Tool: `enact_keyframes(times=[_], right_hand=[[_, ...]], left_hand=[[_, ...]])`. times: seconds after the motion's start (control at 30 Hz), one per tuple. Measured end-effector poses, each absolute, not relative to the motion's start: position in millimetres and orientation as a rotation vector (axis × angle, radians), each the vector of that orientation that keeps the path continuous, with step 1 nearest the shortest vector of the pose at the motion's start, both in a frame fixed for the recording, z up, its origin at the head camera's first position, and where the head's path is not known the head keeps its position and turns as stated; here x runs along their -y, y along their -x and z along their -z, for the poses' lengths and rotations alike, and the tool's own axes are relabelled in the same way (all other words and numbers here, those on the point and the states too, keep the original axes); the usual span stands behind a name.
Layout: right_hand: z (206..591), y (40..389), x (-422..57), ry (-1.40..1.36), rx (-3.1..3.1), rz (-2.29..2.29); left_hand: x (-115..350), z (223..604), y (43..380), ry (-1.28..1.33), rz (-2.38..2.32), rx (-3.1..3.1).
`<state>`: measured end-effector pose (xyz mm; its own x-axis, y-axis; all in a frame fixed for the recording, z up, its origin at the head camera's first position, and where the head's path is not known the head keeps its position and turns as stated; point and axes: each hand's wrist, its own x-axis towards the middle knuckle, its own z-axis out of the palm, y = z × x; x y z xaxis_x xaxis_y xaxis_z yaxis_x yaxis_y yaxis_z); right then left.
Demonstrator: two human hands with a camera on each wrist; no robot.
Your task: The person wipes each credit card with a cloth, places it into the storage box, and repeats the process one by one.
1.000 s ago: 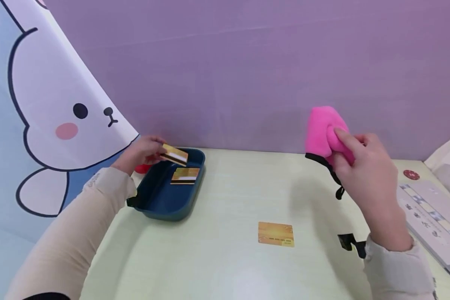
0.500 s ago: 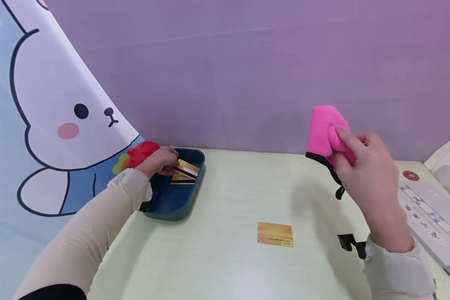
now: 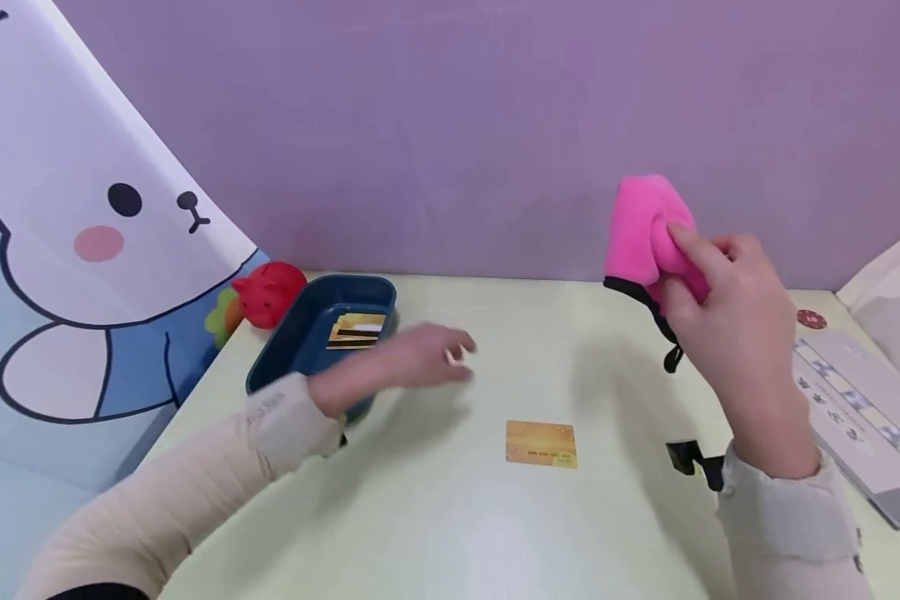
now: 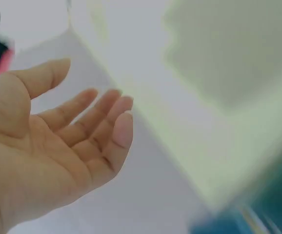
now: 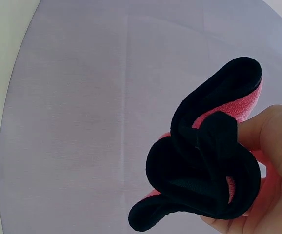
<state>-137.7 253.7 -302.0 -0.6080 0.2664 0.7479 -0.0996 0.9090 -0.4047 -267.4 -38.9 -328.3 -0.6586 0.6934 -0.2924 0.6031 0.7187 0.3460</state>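
Observation:
My left hand (image 3: 423, 357) hovers over the table just right of the blue tray (image 3: 270, 354), its fingers loosely bent with nothing in them; the left wrist view shows its bare palm (image 4: 48, 156). Gold cards with dark stripes (image 3: 355, 331) lie overlapping inside the tray. Another gold card (image 3: 541, 443) lies flat on the table, right of the left hand and nearer to me. Raised at the right, my right hand (image 3: 738, 333) pinches a folded pink cloth (image 3: 645, 229) with black edging. In the right wrist view the cloth's black trim (image 5: 204, 180) hangs in folds.
A red piggy bank (image 3: 270, 293) stands behind the tray's left side. At the right lie a grey box (image 3: 862, 417) and a red round chip (image 3: 812, 318). Black tape (image 3: 682, 457) marks the table near my right wrist. A purple curtain (image 3: 450, 142) hangs behind the table.
My left hand put its gold card onto the one in the tray, let go, and moved right out of the tray. My right hand still holds the pink cloth; the head view tilted down slightly.

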Motion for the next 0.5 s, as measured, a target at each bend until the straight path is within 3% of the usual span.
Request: enact_keyframes(times=[0.2,0.5], right_hand=[[300,139,-251,0.123,2.174,-0.529],[300,141,-247,0.135,2.196,-0.538]], left_hand=[[-3,373,222,-1.209,-0.06,-2.441],[-22,385,214,-1.262,0.038,-2.379]])
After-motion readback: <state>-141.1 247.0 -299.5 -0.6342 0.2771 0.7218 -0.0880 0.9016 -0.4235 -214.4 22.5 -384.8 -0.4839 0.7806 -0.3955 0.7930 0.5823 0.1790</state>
